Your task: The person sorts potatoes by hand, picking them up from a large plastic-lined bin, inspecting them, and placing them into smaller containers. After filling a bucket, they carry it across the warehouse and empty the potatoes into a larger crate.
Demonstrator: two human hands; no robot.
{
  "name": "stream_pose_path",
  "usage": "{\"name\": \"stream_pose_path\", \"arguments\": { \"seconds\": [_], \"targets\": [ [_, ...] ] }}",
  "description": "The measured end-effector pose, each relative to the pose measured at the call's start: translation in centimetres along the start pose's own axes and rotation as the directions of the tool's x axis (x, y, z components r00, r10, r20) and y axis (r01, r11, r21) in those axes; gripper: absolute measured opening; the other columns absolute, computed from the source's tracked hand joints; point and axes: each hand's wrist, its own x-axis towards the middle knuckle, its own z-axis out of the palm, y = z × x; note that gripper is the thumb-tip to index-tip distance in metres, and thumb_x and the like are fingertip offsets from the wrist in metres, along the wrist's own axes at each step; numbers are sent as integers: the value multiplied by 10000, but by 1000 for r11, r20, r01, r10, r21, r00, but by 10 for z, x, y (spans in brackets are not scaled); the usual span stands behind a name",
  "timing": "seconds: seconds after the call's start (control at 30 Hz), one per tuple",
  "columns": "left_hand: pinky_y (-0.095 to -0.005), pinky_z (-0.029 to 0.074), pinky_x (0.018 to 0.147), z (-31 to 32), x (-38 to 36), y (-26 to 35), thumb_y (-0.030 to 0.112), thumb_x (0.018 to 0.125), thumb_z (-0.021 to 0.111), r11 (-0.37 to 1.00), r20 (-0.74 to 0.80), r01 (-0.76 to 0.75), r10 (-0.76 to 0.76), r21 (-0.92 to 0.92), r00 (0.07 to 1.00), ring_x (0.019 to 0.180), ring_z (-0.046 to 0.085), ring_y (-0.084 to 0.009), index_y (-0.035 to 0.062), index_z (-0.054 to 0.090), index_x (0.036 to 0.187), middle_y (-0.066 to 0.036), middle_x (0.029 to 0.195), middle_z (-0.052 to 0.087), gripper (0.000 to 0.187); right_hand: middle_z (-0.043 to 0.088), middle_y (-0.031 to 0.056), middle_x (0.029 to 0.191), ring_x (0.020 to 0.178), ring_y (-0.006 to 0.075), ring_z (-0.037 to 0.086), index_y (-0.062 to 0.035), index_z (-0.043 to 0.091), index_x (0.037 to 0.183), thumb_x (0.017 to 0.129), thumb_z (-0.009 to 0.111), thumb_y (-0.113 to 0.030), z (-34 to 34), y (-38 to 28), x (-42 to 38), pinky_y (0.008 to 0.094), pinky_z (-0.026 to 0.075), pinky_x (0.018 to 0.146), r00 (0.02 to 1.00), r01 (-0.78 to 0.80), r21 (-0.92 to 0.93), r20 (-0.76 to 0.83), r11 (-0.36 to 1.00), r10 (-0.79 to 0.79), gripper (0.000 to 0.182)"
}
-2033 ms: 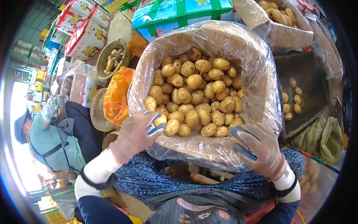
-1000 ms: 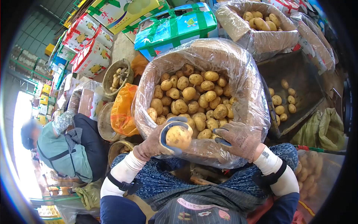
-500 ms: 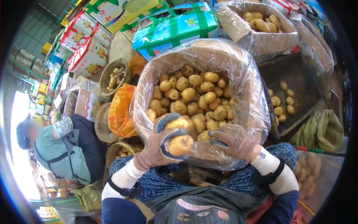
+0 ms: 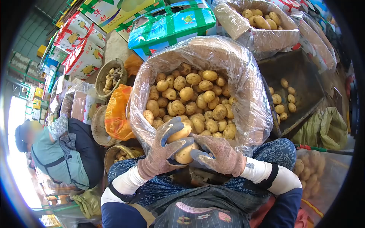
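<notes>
My left hand (image 4: 159,150), in a brown glove with blue-grey fingers, is closed around two potatoes. The upper potato (image 4: 180,133) sits between its fingers, the lower potato (image 4: 186,154) below it. Close on the right is my right hand (image 4: 220,154), gloved alike, its fingers apart and their tips at the held potatoes; whether they touch is hard to tell. Both hands are over the near edge of a carton lined with clear plastic (image 4: 251,102). Many loose yellow potatoes (image 4: 190,93) lie inside it.
A dark tray (image 4: 304,87) with several potatoes stands right, near another lined carton (image 4: 262,41). A blue box with green tape (image 4: 171,28) is behind. Left are an orange bag (image 4: 118,112), a basket (image 4: 99,78) and a seated person (image 4: 62,152).
My right hand has moved left and slightly down, away from the potatoes in the carton, to the two potatoes in my left hand. The whole view has shifted slightly.
</notes>
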Motion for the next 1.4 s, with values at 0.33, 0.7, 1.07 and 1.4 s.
{"name": "stream_pose_path", "arguments": {
  "seconds": [0.33,0.7,1.07,1.4],
  "targets": [
    [-519,418,1051,2,0,2,195,633,894,995,-18,21,-23,-97,1000,1297,450,-420,146,650,1180,-150,1359,446,601,673,209,928,856,369,668,-13,612,1178,918,604,-148,0,3,-6,416,522,724,993,-113,63,-30,992,115,293],
    [-483,410,1050,-12,5,7,231,583,914,993,40,93,-90,-68,995,1277,466,-415,155,615,1214,-170,1384,440,703,686,208,990,911,361,675,-33,645,1161,892,632,-125,-6,8,1,390,532,769,996,-85,25,19,996,85,284],
    [-377,547,902,-160,-176,-27,460,797,769,316,-103,446,-892,-838,440,1091,613,-229,16,473,1342,-112,1256,584,763,692,101,944,782,114,642,25,588,1251,938,522,-29,-20,18,1,250,532,715,976,-142,-87,154,986,154,324],
    [-425,583,831,-115,-337,-70,195,865,736,63,-50,517,-998,-853,39,998,637,-262,63,528,1240,-110,1154,599,449,673,84,886,742,103,609,38,596,1240,989,541,-138,-22,21,5,233,509,660,890,-451,93,-30,888,455,312]
  ]
}}
